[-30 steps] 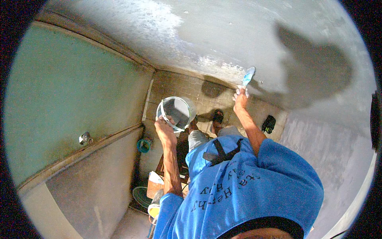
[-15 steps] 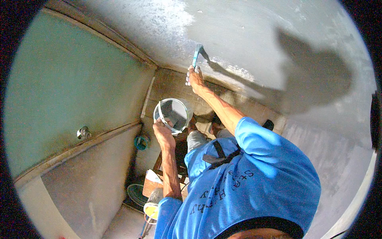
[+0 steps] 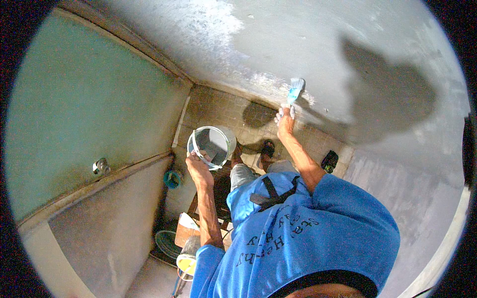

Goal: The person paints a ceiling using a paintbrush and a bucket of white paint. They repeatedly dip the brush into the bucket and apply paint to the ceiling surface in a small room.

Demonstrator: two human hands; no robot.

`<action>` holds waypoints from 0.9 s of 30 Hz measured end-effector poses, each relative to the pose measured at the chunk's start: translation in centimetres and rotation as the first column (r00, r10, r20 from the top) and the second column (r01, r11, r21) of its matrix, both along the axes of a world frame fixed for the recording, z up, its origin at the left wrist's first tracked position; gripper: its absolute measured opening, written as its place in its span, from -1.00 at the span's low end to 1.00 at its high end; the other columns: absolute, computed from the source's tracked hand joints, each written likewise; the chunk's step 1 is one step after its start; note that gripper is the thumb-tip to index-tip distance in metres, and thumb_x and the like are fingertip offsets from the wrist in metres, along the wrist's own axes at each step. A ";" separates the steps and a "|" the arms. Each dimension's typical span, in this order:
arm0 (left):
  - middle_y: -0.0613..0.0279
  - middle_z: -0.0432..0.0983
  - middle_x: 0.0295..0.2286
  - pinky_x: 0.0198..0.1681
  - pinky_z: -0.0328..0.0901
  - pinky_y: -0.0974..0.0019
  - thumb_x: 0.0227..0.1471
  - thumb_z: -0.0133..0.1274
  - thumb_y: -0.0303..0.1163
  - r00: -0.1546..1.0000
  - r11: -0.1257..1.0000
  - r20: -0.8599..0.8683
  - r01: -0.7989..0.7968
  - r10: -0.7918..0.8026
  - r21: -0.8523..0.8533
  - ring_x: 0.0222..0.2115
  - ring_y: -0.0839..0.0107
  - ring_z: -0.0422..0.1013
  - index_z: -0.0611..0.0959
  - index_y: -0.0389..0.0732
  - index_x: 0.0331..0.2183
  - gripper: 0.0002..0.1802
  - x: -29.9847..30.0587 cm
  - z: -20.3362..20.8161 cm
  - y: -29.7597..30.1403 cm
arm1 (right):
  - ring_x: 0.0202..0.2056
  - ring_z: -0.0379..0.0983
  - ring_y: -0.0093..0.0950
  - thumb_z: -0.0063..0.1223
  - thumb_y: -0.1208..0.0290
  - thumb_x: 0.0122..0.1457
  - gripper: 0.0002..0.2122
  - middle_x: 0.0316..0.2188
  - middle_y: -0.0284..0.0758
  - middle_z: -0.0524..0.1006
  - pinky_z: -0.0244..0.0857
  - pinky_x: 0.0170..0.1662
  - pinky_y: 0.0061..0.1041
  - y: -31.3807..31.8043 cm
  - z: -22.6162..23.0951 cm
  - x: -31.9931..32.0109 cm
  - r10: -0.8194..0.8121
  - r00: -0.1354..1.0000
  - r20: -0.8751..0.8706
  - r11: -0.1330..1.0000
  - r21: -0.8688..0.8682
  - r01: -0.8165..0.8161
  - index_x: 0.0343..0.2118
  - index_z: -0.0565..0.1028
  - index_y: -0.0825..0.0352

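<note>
A paintbrush (image 3: 295,90) with a light blue handle is gripped in my right hand (image 3: 285,122), its bristles up against the lower part of the grey wall (image 3: 308,39). Pale paint marks the fingers of that hand. My left hand (image 3: 198,169) is closed on the near rim of a white bucket (image 3: 227,144), which is tilted so its inside shows. Grey paint (image 3: 211,139) appears to lie in the bucket; its depth cannot be made out. The two hands are well apart.
A green wall (image 3: 89,99) with a metal fitting (image 3: 101,167) rises on the left. Below lie a tiled floor (image 3: 213,107), a teal container (image 3: 172,179), a bucket with yellow inside (image 3: 187,264) and a round dark green lid-like thing (image 3: 168,243). A dark object (image 3: 329,161) lies on the right.
My right hand has brought the paintbrush right and down along the wall, nearer to my body. The left hand and the bucket have shifted only slightly.
</note>
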State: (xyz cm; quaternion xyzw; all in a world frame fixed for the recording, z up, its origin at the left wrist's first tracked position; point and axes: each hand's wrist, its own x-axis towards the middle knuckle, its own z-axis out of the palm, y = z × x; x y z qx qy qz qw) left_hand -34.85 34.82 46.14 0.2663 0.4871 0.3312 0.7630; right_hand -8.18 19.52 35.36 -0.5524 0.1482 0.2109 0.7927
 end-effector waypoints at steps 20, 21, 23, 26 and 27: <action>0.24 0.41 -0.46 -0.36 0.22 0.33 0.20 -0.30 -0.11 0.976 0.980 -0.086 -0.200 0.200 0.012 -0.45 0.41 0.31 0.42 -0.17 -0.29 -0.66 1.9 0.5 -1.1 | -0.57 0.36 -0.43 -0.20 0.18 0.28 -0.78 -0.46 -0.32 0.35 0.33 -0.59 -0.34 24.8 0.0 2.7 0.466 0.873 -0.142 0.885 0.072 -0.460 -0.19 0.17 0.20; 0.25 0.41 -0.47 -0.36 0.22 0.33 0.20 -0.31 -0.11 0.980 0.984 -0.090 -0.178 0.180 0.022 -0.45 0.41 0.32 0.43 -0.17 -0.29 -0.65 1.9 0.5 -1.1 | -0.59 0.34 -0.45 -0.20 0.18 0.28 -0.78 -0.46 -0.33 0.35 0.30 -0.60 -0.37 24.7 -0.1 2.9 0.500 0.853 -0.151 0.866 0.061 -0.497 -0.20 0.18 0.20; 0.25 0.42 -0.48 -0.36 0.22 0.33 0.20 -0.31 -0.12 0.986 0.991 -0.100 -0.127 0.131 0.043 -0.46 0.40 0.32 0.44 -0.18 -0.30 -0.65 1.9 0.4 -1.0 | -0.58 0.32 -0.48 -0.17 0.12 0.26 -0.76 -0.48 -0.37 0.35 0.25 -0.61 -0.43 23.3 -0.5 3.0 0.521 0.836 -0.172 0.852 0.049 -0.521 -0.22 0.25 0.19; 0.25 0.41 -0.50 -0.36 0.22 0.34 0.20 -0.32 -0.13 0.980 0.984 -0.092 -0.179 0.178 0.002 -0.47 0.40 0.32 0.45 -0.19 -0.30 -0.64 1.9 1.0 -1.0 | -0.54 0.29 -0.53 -0.12 0.04 0.23 -0.71 -0.48 -0.44 0.35 0.20 -0.58 -0.48 19.1 0.7 3.6 0.512 0.848 -0.135 0.847 -0.081 -0.525 -0.22 0.36 0.18; 0.25 0.41 -0.51 -0.36 0.23 0.34 0.20 -0.32 -0.13 0.978 0.981 -0.088 -0.193 0.192 -0.006 -0.47 0.40 0.32 0.45 -0.20 -0.30 -0.64 1.7 1.0 -1.0 | -0.53 0.28 -0.55 -0.11 0.01 0.22 -0.69 -0.47 -0.46 0.35 0.19 -0.57 -0.50 17.2 1.1 4.2 0.500 0.859 -0.108 0.849 -0.133 -0.511 -0.22 0.39 0.18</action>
